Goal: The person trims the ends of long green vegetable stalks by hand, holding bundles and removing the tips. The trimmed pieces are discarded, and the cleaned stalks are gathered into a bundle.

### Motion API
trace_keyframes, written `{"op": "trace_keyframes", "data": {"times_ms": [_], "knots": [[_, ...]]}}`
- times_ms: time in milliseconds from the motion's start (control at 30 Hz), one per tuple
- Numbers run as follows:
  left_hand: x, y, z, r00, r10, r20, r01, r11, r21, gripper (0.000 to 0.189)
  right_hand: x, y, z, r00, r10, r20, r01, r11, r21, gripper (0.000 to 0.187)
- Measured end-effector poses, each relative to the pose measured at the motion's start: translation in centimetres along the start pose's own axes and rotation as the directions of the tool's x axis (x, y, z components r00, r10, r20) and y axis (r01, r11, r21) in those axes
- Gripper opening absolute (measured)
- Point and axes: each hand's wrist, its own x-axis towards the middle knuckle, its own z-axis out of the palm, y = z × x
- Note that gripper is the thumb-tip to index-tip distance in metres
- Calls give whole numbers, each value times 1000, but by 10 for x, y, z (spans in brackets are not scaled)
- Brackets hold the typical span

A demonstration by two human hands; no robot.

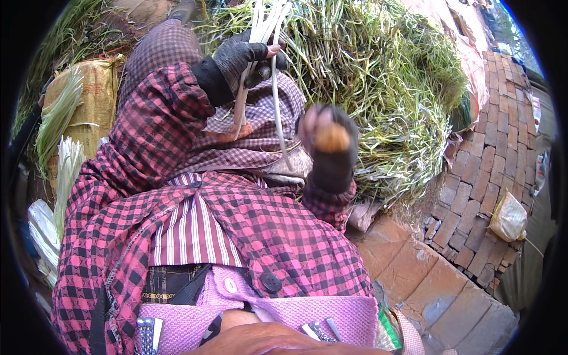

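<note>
My left hand, in a dark fingerless glove, grips a small bunch of pale green-white plant stalks. Their lower ends hang over my checked lap cloth, and one long stalk dangles apart from the others. My right hand, also in a dark glove, is blurred beside the stalks. Its fingers close around a tool with a rounded orange-brown handle; the rest of that tool is hidden or too blurred to make out. Beyond both hands lies a large heap of green leafy stalks.
To my left, a yellow woven sack has bundles of pale stalks beside it. Stacked bricks stand at the right, with a whitish bag on them. Flattened brown cardboard covers ground at lower right.
</note>
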Motion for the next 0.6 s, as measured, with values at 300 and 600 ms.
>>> {"op": "trace_keyframes", "data": {"times_ms": [300, 600], "knots": [[16, -15, -7, 990, 118, 82, -131, 975, 178, 33, 32, 50, -18, 952, 217, -215, -241, 966, -93, 23], [15, 7, -9, 986, 127, -106, -110, 983, 148, 27, -22, -55, -21, 932, -336, 137, 286, 912, 296, 31]]}}
